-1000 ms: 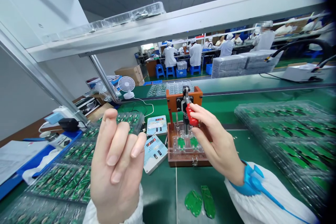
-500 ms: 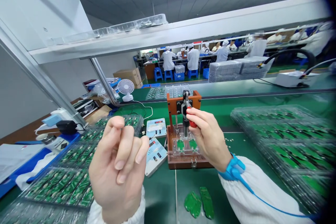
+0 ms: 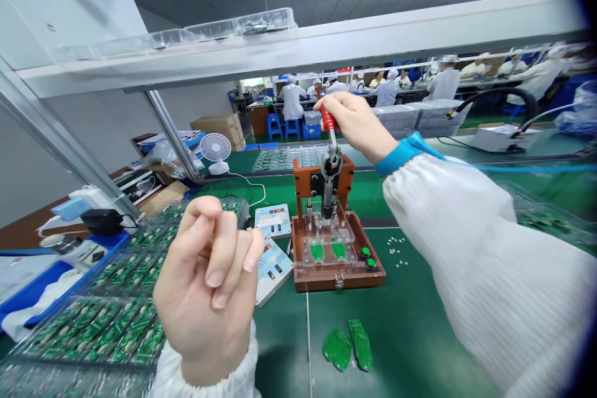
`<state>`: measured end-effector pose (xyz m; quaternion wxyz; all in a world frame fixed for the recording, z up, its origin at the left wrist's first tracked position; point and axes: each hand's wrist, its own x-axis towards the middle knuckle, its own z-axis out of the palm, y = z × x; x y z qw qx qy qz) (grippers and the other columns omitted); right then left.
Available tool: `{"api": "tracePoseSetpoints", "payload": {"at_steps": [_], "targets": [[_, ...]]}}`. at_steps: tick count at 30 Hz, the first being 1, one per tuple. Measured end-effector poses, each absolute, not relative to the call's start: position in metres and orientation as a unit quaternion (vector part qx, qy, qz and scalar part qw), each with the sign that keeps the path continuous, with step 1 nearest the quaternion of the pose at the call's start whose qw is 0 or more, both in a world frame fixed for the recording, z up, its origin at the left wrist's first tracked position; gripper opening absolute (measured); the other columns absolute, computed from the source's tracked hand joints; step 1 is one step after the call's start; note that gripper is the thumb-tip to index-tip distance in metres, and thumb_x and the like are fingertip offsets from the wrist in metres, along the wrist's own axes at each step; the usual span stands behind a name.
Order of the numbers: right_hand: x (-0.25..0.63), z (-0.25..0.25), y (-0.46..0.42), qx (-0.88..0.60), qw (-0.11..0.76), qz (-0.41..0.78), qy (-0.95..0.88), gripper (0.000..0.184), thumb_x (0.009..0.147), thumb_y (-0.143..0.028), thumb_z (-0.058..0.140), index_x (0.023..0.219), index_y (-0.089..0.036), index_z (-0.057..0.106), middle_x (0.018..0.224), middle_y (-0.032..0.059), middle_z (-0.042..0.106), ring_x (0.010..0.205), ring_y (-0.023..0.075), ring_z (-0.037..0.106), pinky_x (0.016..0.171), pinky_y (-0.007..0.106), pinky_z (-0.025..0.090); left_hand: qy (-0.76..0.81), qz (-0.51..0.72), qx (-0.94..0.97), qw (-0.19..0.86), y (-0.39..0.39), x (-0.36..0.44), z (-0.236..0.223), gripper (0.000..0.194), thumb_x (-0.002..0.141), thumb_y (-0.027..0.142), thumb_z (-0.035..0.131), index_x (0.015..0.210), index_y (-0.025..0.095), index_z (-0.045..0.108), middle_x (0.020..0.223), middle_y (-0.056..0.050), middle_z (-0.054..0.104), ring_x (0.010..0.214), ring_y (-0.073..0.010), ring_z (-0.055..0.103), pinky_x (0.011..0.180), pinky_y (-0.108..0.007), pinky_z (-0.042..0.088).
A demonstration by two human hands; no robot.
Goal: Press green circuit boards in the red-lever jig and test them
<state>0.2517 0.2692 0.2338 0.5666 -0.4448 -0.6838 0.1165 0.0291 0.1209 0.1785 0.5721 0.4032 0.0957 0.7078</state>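
My right hand [image 3: 352,119] is wrapped round the red handle [image 3: 328,118] of a toggle clamp, which stands raised above the test fixture [image 3: 339,282]. The fixture has a brown base, an orange frame and a clear plate. Two green circuit boards [image 3: 316,251] sit in its clear holder. My left hand [image 3: 209,292] is up in the air left of the fixture, palm toward me, fingers curled in and thumb against index finger; whatever it may hold is hidden. Two more green pieces, a wide board [image 3: 336,350] and a narrow board [image 3: 360,345], lie on the green mat in front.
Two small meter boxes [image 3: 273,222] with red digits stand left of the fixture. Clear trays of circuit boards [image 3: 93,329] line the left side; another tray [image 3: 550,224] is partly behind my right sleeve. Small white bits [image 3: 396,249] lie scattered. A fan [image 3: 215,149] and overhead shelf [image 3: 209,53] are beyond.
My right hand has swung the red handle up and away from me, and the clamp's plunger has lifted. My left hand keeps its pose. The view has shifted slightly.
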Motion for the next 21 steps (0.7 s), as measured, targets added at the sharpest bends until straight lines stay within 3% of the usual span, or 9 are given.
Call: {"api": "tracePoseSetpoints", "payload": {"at_steps": [3, 6, 11, 13, 17, 21], "targets": [[0.255, 0.228, 0.292, -0.505, 0.516, 0.187, -0.666, 0.035, 0.103, -0.021, 0.047, 0.073, -0.015, 0.064, 0.065, 0.0002, 0.059, 0.058, 0.0121, 0.051, 0.064, 0.027, 0.042, 0.106, 0.713, 0.403, 0.563, 0.122, 0.03, 0.179, 0.023, 0.097, 0.012, 0.05, 0.087, 0.016, 0.071, 0.044, 0.011, 0.026, 0.031, -0.0037, 0.012, 0.047, -0.013, 0.046], [0.257, 0.214, 0.293, -0.526, 0.526, 0.15, -0.652, 0.04, 0.103, -0.033, 0.052, 0.069, -0.016, 0.063, 0.067, 0.0024, 0.063, 0.063, 0.0146, 0.054, 0.069, 0.029, 0.041, 0.107, 0.722, 0.412, 0.545, 0.132, 0.032, 0.177, 0.019, 0.094, 0.011, 0.054, 0.087, 0.015, 0.071, 0.045, 0.01, 0.035, 0.032, -0.0033, 0.018, 0.049, -0.015, 0.045], [0.278, 0.163, 0.256, -0.549, 0.585, 0.035, -0.596, 0.024, 0.099, -0.039, 0.054, 0.109, -0.019, 0.063, 0.087, 0.0033, 0.068, 0.082, 0.0207, 0.06, 0.079, 0.032, 0.042, 0.195, 0.752, 0.385, 0.499, 0.182, 0.036, 0.139, 0.003, 0.083, 0.017, 0.066, 0.086, 0.016, 0.067, 0.055, 0.008, 0.045, 0.046, -0.0062, 0.042, 0.063, -0.021, 0.05], [0.288, 0.125, 0.232, -0.569, 0.596, 0.017, -0.567, 0.026, 0.1, -0.039, 0.049, 0.112, -0.019, 0.059, 0.092, 0.0059, 0.068, 0.083, 0.0223, 0.061, 0.078, 0.034, 0.044, 0.283, 0.745, 0.409, 0.444, 0.203, 0.037, 0.108, 0.009, 0.08, 0.024, 0.07, 0.085, 0.019, 0.065, 0.064, 0.005, 0.053, 0.06, -0.0104, 0.053, 0.067, -0.023, 0.05], [0.288, 0.042, 0.187, -0.583, 0.537, 0.044, -0.608, 0.024, 0.095, -0.042, 0.054, 0.088, -0.021, 0.066, 0.084, 0.007, 0.068, 0.08, 0.0252, 0.061, 0.077, 0.039, 0.047, 0.434, 0.583, 0.584, 0.361, 0.213, 0.046, 0.041, 0.017, 0.081, 0.035, 0.067, 0.085, 0.02, 0.072, 0.092, -0.006, 0.069, 0.093, -0.0236, 0.064, 0.086, -0.038, 0.051], [0.266, -0.002, 0.162, -0.583, 0.477, 0.076, -0.654, 0.02, 0.093, -0.036, 0.06, 0.1, -0.024, 0.075, 0.104, 0.0111, 0.072, 0.101, 0.0317, 0.061, 0.088, 0.046, 0.046, 0.466, 0.45, 0.718, 0.254, 0.195, 0.06, 0.003, 0.027, 0.087, 0.034, 0.064, 0.107, 0.022, 0.077, 0.12, -0.011, 0.068, 0.12, -0.0328, 0.057, 0.106, -0.052, 0.042]]}}
